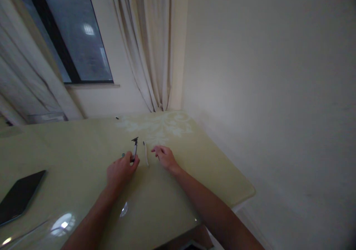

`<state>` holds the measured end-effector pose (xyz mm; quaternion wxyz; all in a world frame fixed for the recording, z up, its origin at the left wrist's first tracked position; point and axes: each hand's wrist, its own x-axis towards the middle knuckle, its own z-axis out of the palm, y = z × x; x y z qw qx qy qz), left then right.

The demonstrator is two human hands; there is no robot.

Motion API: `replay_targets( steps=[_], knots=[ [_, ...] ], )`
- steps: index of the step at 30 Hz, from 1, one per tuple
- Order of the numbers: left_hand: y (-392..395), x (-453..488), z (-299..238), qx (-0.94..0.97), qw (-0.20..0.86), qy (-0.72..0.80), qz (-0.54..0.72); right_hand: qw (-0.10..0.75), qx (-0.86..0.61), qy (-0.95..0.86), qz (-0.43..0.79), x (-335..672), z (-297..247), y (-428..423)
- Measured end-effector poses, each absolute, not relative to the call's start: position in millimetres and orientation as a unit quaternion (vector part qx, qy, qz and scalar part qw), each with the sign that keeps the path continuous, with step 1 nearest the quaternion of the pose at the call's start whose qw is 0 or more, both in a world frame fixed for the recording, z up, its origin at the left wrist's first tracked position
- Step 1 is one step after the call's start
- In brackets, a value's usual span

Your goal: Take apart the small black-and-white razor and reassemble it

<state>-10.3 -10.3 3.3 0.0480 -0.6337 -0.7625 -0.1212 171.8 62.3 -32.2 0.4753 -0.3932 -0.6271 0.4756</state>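
Observation:
My left hand (120,171) rests on the pale green glossy table (83,150), its fingers curled round the lower end of a slim razor-like tool (135,148) with a dark head pointing away from me. A thin white stick (145,153) lies on the table just to the right of it. My right hand (165,156) lies beside that stick with its fingers loosely curled and nothing visible in them. A tiny dark piece (123,155) lies by my left fingers.
A dark tablet or phone (19,196) lies flat at the table's left. Behind the table are a window (75,38) and cream curtains (150,46). A bare wall (264,94) runs along the right, close to the table's edge.

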Motion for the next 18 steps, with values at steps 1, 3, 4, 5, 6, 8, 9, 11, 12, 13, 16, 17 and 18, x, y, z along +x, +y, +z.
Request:
replay_targets(
  steps=[1, 3, 4, 5, 6, 8, 9, 11, 12, 13, 16, 17, 18],
  knots=[
    [-15, -4, 3, -0.647, 0.062, -0.743, -0.156, 0.467, -0.367, -0.614, 0.52, 170, -29, 60],
    [-22, 10, 1, -0.696, 0.063, -0.681, -0.219, 0.467, -0.303, -0.574, 0.601, 167, -22, 54],
    [-25, 17, -1, -0.724, 0.047, -0.644, -0.242, 0.474, -0.274, -0.553, 0.628, 167, -19, 51],
    [-26, 21, -2, -0.745, 0.025, -0.613, -0.261, 0.485, -0.253, -0.536, 0.643, 169, -14, 49],
    [-26, 24, -3, -0.755, -0.001, -0.592, -0.282, 0.496, -0.241, -0.528, 0.646, 172, -11, 47],
    [-24, 23, -2, -0.74, -0.066, -0.58, -0.335, 0.497, -0.233, -0.545, 0.634, 179, -4, 45],
    [-23, 19, -1, -0.72, -0.106, -0.578, -0.369, 0.483, -0.229, -0.567, 0.626, 183, -2, 45],
    [-21, 9, 5, -0.677, -0.192, -0.559, -0.438, 0.437, -0.22, -0.616, 0.617, 190, 0, 44],
    [-20, 4, 8, -0.662, -0.233, -0.541, -0.464, 0.411, -0.215, -0.635, 0.618, 191, 0, 44],
    [-20, 0, 11, -0.65, -0.268, -0.525, -0.48, 0.388, -0.212, -0.648, 0.62, 192, 1, 43],
    [-20, -6, 15, -0.63, -0.32, -0.51, -0.491, 0.351, -0.213, -0.668, 0.621, 192, 2, 41],
    [-20, -6, 14, -0.626, -0.325, -0.513, -0.49, 0.344, -0.214, -0.669, 0.623, 192, 3, 40],
    [-19, -6, 13, -0.623, -0.325, -0.517, -0.488, 0.337, -0.213, -0.67, 0.626, 192, 4, 39]
  ],
)
